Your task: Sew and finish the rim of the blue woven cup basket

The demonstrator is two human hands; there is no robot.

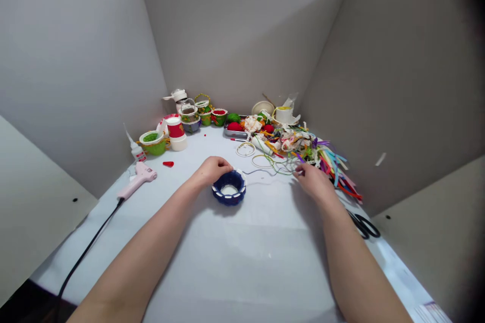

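A small dark blue woven basket (229, 198) with a white-laced rim and a pale bottom stands upright on the white table. My left hand (212, 170) pinches the basket's rim at its far left side. From the far right of the rim a thin bluish cord (261, 173) trails along the table toward my right hand (311, 179). The fingers of that hand are closed at the thin cords, low over the table. Loose green cords (282, 165) lie just beyond them. Exactly which strand sits between the fingertips is hard to see.
At left lie a pink glue gun (137, 180) with a black cable, a glue bottle (138, 152) and a red cap (168, 164). Small green baskets (154, 146) stand behind. A heap of ribbons (303, 142) fills the back right, near black-handled scissors (364, 225). Grey panels (242, 35) enclose the table.
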